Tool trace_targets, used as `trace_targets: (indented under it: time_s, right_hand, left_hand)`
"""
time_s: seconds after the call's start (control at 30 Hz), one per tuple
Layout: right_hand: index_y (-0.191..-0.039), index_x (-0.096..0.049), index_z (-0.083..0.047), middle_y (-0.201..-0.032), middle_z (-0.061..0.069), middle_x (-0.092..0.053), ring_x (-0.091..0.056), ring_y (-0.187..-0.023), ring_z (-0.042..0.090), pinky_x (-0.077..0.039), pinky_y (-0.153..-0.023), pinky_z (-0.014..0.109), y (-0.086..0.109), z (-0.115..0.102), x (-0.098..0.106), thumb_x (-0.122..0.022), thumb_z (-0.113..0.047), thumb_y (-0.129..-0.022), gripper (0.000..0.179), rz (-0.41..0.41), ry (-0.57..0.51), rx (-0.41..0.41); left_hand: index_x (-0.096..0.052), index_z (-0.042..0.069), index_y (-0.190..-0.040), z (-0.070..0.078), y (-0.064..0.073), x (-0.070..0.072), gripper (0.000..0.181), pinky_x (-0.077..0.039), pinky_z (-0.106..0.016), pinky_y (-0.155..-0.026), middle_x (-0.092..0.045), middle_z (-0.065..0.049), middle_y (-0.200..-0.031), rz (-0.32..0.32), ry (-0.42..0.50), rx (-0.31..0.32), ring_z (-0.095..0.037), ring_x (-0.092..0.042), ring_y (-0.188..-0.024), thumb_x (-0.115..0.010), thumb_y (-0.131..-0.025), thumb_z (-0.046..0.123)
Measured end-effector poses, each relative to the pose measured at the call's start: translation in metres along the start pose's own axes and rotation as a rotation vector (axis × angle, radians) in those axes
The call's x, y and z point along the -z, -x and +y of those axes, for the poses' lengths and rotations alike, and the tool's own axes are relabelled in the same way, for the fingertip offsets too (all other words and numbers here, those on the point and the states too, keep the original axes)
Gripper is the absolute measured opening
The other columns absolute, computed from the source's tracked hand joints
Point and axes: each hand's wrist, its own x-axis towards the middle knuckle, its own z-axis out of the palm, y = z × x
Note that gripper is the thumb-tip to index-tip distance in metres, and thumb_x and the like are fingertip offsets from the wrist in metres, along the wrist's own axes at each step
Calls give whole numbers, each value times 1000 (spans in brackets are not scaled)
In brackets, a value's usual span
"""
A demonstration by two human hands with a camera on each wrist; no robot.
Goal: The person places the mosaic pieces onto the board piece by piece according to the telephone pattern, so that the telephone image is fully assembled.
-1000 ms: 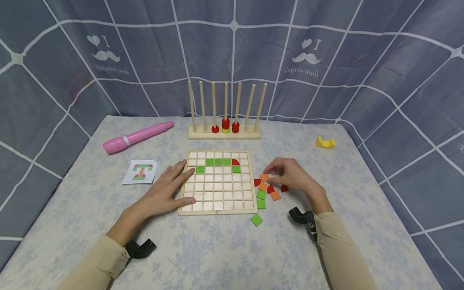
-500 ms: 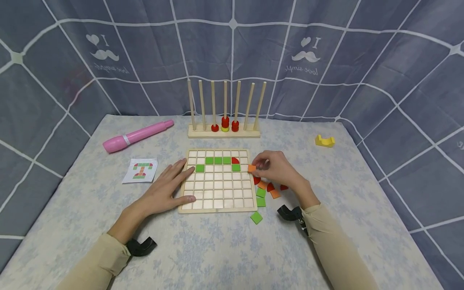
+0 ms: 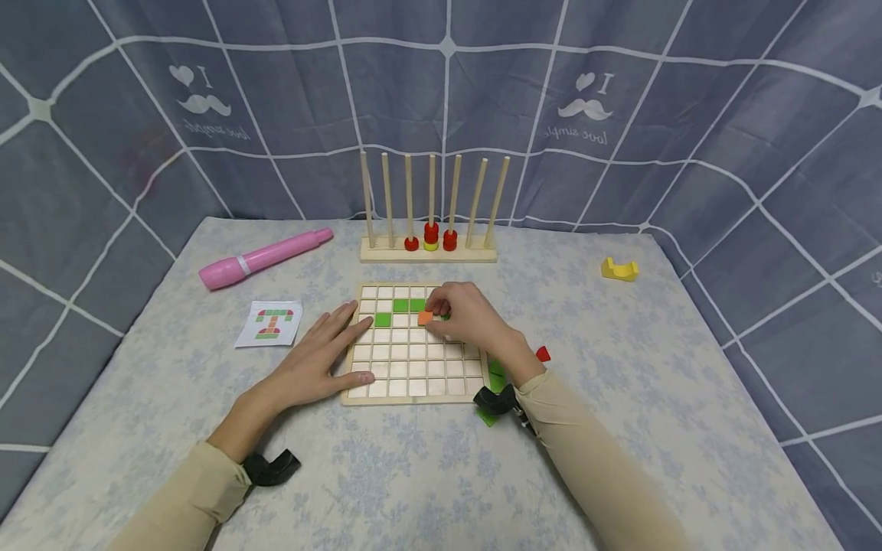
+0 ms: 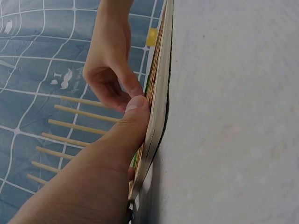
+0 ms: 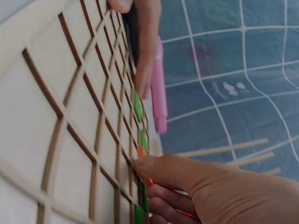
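The right hand (image 3: 470, 315) is pinching the orange tile (image 3: 425, 317) between its thumb and fingertips, holding it over the upper part of the board (image 3: 416, 351) near the middle of the frame. The tile is showing a plain, bright face, flat and square; in the right wrist view it is appearing as a thin orange strip beside the thumb tip. It is covering a spot in the third row from the top, just below the row with two green tiles (image 3: 400, 305). Whether it is touching the board, I cannot tell

The board is lying flat, pale and wooden, with thin dividers marking out square cells. Another green tile (image 3: 383, 320) is sitting in a cell near the left fingers, and the right hand is partly hiding the board's upper right

The left hand (image 3: 318, 360) is resting with fingers spread across the board's left edge, its thumb lying near the lower left corner and gripping nothing

Beyond the right wrist, a red piece (image 3: 543, 353) is lying on the cloth (image 3: 386, 474), while loose green pieces (image 3: 496, 375) are showing beside the board's lower right. A card (image 3: 272, 324) is lying left of the board, a pink stick (image 3: 265, 259) is slanting at the upper left, a peg rack (image 3: 429, 255) is standing behind the board, and a yellow block (image 3: 619, 269) is sitting at the right
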Motion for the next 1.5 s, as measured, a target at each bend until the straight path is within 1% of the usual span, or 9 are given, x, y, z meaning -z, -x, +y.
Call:
trace_targets:
  time_s: [0.27, 0.47, 0.57, 0.7, 0.83, 0.97, 1.13, 1.33, 1.5]
  right_hand:
    - [-104, -80, -10, -96, 1, -73, -66, -85, 13, -58, -78, 28, -5, -5, -11, -86, -17, -91, 16, 10, 9, -10]
    - [-110, -80, -10, -99, 0, -73, -67, -88, 13, -59, -80, 28, 0, -5, -9, -82, -16, -94, 17, -5, -40, 16]
    - [-112, -80, -8, -100, 2, -74, -68, -89, 13, -60, -80, 28, 8, -2, -2, -79, -14, -96, 17, 0, -74, 25]
    - [-110, -80, -5, -100, 4, -75, -69, -89, 15, -61, -80, 32, 24, 8, 15, -80, -12, -95, 16, 34, -94, 19]
    - [-109, -81, -6, -98, 3, -75, -68, -88, 15, -61, -80, 35, 43, 24, 31, -81, -12, -95, 16, 63, -91, -27]
    - [-110, -81, -7, -98, 1, -75, -67, -88, 16, -61, -81, 37, 60, 38, 40, -82, -13, -93, 17, 63, -73, -88]
    - [-111, -80, -8, -98, 3, -76, -67, -90, 17, -61, -84, 38, 74, 47, 42, -86, -15, -90, 22, 15, -84, -162]
    - [-109, -80, -10, -98, 2, -75, -67, -90, 18, -60, -83, 37, 79, 49, 40, -89, -16, -86, 26, -28, -86, -163]
    - [-105, -80, -12, -93, -1, -73, -65, -86, 16, -58, -81, 34, 80, 51, 40, -90, -15, -85, 21, -41, -92, -164]
  left_hand:
    - [-36, 13, -166, 1, -1, -1, 93, -12, -57, -132, -17, -21, -175, 10, 5, -3, -39, -15, -163, -75, -93, 55]
    - [-35, 15, -166, 0, 0, -1, 94, -10, -54, -134, -14, -18, -177, -2, 6, 10, -36, -13, -164, -77, -92, 54]
    - [-35, 15, -166, 0, 0, -1, 95, -9, -53, -134, -14, -18, -177, -4, 4, 6, -37, -12, -164, -78, -91, 53]
    - [-35, 14, -166, 0, 0, -2, 95, -9, -53, -134, -14, -19, -176, 0, 7, -1, -37, -13, -164, -78, -91, 54]
    - [-35, 14, -166, 1, 0, -1, 95, -10, -53, -134, -15, -20, -176, 5, 10, -3, -38, -14, -163, -77, -91, 54]
    - [-34, 15, -166, 1, 0, 0, 95, -8, -52, -134, -14, -19, -176, -1, 11, 7, -38, -13, -164, -77, -91, 54]
    - [-34, 15, -167, 1, 1, 1, 95, -9, -52, -134, -14, -19, -176, -6, 10, 12, -38, -13, -164, -77, -91, 55]
    - [-34, 14, -166, 0, 1, 0, 95, -9, -53, -134, -14, -19, -176, 4, 13, 1, -39, -14, -163, -77, -92, 54]
    - [-34, 14, -166, 1, 0, -1, 95, -9, -54, -134, -15, -19, -176, 3, 17, 2, -39, -13, -163, -77, -92, 53]
